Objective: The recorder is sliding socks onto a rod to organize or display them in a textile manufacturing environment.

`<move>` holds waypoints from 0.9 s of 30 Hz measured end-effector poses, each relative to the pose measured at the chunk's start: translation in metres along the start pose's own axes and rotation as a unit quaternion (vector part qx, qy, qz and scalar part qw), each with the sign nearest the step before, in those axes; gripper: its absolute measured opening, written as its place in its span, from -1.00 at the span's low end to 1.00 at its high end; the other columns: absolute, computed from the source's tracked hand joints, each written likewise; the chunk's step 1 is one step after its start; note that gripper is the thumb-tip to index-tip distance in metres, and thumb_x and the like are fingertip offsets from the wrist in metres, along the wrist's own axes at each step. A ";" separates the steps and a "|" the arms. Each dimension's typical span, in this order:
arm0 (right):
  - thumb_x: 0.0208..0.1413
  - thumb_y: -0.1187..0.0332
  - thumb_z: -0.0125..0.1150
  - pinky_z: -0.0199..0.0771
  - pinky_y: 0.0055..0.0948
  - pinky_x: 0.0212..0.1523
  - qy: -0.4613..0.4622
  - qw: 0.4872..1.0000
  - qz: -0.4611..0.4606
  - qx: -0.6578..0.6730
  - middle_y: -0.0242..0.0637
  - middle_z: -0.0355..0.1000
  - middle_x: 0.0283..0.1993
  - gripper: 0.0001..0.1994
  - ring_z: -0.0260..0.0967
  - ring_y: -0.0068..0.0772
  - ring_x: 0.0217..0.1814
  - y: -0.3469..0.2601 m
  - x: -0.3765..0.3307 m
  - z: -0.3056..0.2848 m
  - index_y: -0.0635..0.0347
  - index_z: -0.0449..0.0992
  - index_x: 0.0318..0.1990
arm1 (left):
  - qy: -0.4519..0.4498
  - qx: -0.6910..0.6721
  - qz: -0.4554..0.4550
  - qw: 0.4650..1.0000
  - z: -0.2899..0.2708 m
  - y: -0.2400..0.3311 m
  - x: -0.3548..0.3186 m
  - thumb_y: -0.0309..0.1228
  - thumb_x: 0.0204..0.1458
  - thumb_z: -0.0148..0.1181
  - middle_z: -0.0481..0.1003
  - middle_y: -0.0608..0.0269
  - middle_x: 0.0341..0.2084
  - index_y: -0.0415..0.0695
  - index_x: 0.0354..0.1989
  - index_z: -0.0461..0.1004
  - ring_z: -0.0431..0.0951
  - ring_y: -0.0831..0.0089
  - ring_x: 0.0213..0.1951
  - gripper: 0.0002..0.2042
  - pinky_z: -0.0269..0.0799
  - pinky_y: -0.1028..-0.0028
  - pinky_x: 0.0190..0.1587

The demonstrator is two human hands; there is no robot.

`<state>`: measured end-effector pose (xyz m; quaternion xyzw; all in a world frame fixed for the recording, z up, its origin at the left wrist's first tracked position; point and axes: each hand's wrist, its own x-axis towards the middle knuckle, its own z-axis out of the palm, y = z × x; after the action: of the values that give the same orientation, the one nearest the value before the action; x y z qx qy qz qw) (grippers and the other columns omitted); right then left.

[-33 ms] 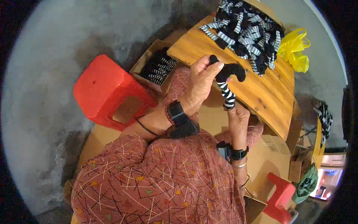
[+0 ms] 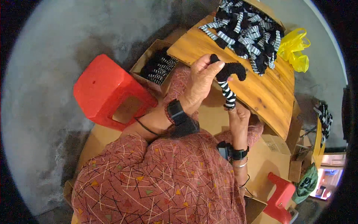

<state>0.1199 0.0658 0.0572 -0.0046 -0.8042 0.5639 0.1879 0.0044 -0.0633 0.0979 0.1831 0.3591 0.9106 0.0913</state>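
Observation:
My left hand (image 2: 201, 76) pinches a small black tab at one end of a fuzzy black knitted piece (image 2: 235, 71), with thumb and fingers closed on it. From that piece a black-and-white striped knitted tube (image 2: 228, 93) hangs down. At the tube's lower end is my right hand (image 2: 239, 114), its fingers curled closed around the end or inside it; the fingertips are mostly hidden. The piece is held in the air in front of the near edge of a wooden table (image 2: 266, 97).
A heap of similar black and striped pieces (image 2: 246, 37) lies at the table's far side beside a yellow plastic bag (image 2: 296, 48). Left of the table, a cardboard box (image 2: 137, 69) holds more striped pieces. Red plastic stools (image 2: 102, 89) stand at left and lower right.

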 end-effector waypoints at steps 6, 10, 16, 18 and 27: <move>0.08 0.31 0.07 0.01 -0.64 -0.65 -0.041 0.964 0.214 0.149 -0.55 0.18 -0.71 -0.77 0.06 -0.73 -0.66 0.001 -0.009 -0.014 0.21 0.44 -0.56 | -0.105 0.119 0.041 0.986 -0.003 0.013 0.012 -0.53 -0.10 0.08 0.43 0.23 -0.33 -0.23 -0.20 0.39 0.45 0.41 -0.26 -0.77 0.37 0.45 -0.16; 0.05 0.31 0.08 -0.04 -0.65 -0.71 -0.066 0.952 0.221 0.202 -0.53 0.19 -0.74 -0.78 0.02 -0.71 -0.74 0.008 -0.021 -0.015 0.20 0.44 -0.56 | -0.242 0.302 0.157 0.909 -0.013 0.040 0.017 -0.45 -0.24 0.11 0.38 0.13 -0.10 -0.16 -0.27 0.46 0.19 0.26 0.14 -0.73 0.00 0.27 0.19; 0.06 0.28 0.04 -0.13 -0.66 -0.71 -0.123 0.915 0.249 0.294 -0.51 0.16 -0.74 -0.75 -0.04 -0.71 -0.74 0.001 -0.022 -0.024 0.23 0.44 -0.56 | -0.340 0.270 0.109 0.894 -0.012 0.049 0.014 -0.49 -0.22 0.11 0.47 0.13 -0.20 -0.18 -0.35 0.47 0.30 0.24 0.08 -0.80 0.09 0.29 0.16; 0.07 0.28 0.03 -0.14 -0.66 -0.71 -0.129 0.904 0.259 0.315 -0.51 0.16 -0.74 -0.75 -0.04 -0.71 -0.74 0.001 -0.024 -0.025 0.24 0.43 -0.56 | -0.227 0.150 -0.113 0.956 -0.007 0.048 0.006 -0.52 -0.14 0.10 0.49 0.25 -0.35 -0.19 -0.35 0.46 0.45 0.38 -0.16 -0.86 0.29 0.42 -0.01; 0.08 0.32 0.03 -0.13 -0.66 -0.71 -0.039 0.932 0.256 0.254 -0.55 0.12 -0.75 -0.76 -0.06 -0.73 -0.76 0.002 -0.025 -0.021 0.25 0.41 -0.57 | -0.061 0.078 -0.093 0.991 0.009 0.006 0.002 -0.32 -0.10 0.24 0.40 0.47 -0.64 -0.14 -0.49 0.44 0.28 0.77 -0.67 -0.83 0.11 0.77 -0.71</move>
<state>0.1492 0.0801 0.0536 -0.1406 -0.6124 0.7779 0.0000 0.0057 -0.0611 0.1085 0.2107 0.4379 0.8546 0.1828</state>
